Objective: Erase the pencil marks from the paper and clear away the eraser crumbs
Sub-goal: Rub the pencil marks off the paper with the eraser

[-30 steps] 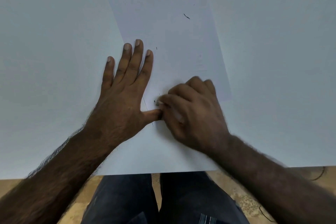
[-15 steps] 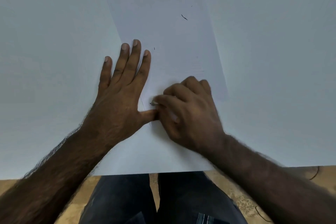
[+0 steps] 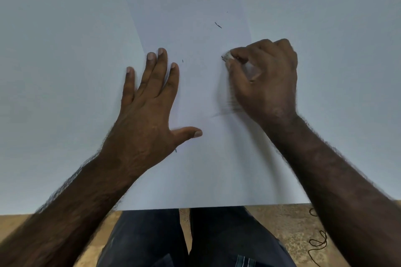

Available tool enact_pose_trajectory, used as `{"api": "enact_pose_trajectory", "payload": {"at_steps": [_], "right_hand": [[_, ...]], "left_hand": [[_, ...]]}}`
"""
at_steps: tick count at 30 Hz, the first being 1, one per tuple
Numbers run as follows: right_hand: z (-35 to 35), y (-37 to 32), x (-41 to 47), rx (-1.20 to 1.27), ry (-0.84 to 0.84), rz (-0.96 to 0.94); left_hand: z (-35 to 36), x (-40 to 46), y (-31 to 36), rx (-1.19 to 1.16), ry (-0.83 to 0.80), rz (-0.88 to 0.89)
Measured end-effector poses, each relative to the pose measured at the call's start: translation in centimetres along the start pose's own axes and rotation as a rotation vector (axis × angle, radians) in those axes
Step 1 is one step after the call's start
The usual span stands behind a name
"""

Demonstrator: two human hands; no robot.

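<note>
Currently the right hand [image 3: 263,80] pinches a small pale eraser [image 3: 227,56] between thumb and fingers, its tip pressed onto the paper [image 3: 195,97] near the sheet's right edge. The left hand [image 3: 147,110] lies flat with fingers spread, grasping nothing, pinning the sheet's left side to the white table [image 3: 65,71]. A dark crumb [image 3: 218,25] lies on the paper beyond the eraser; a smaller speck [image 3: 183,61] sits beside the left fingertips.

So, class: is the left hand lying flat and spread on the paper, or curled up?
Flat and spread: the left hand rests palm down on the paper, fingers extended, thumb out sideways.
</note>
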State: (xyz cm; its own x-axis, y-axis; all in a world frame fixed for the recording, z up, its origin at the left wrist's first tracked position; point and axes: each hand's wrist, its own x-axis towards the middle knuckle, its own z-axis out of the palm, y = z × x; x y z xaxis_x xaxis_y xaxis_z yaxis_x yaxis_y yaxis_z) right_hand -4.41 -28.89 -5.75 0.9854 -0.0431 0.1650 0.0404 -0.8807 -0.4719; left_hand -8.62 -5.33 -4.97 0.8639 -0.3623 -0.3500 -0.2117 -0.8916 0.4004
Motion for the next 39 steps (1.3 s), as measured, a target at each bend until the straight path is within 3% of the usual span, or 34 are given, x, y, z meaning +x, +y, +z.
{"api": "enact_pose_trajectory", "payload": {"at_steps": [6, 10, 18, 24, 26, 31, 39], "right_hand": [[0.6, -0.5, 0.3, 0.016, -0.025, 0.003], [0.1, -0.5, 0.0, 0.013, -0.075, -0.018], [-1.9, -1.8, -5.5, 0.045, -0.428, -0.296], [-2.2, 1.4, -1.6, -0.060, -0.148, -0.107], [-2.3, 0.8, -2.4, -0.052, -0.166, -0.095], [-2.3, -1.7, -6.8, 0.002, -0.397, -0.319], [-1.9, 0.4, -2.9, -0.050, -0.160, -0.077]], "left_hand": [[-0.2, 2.7, 0.7, -0.079, -0.002, 0.124], [0.5, 3.5, 0.6, -0.007, -0.025, 0.121], [0.5, 3.2, 0.5, -0.007, -0.011, 0.131], [0.0, 3.3, 0.6, 0.015, -0.075, 0.130], [-0.1, 3.3, 0.7, 0.018, -0.086, 0.126], [0.0, 3.3, 1.0, 0.053, -0.075, 0.111], [0.3, 3.4, 0.7, 0.062, -0.081, 0.117]]}}
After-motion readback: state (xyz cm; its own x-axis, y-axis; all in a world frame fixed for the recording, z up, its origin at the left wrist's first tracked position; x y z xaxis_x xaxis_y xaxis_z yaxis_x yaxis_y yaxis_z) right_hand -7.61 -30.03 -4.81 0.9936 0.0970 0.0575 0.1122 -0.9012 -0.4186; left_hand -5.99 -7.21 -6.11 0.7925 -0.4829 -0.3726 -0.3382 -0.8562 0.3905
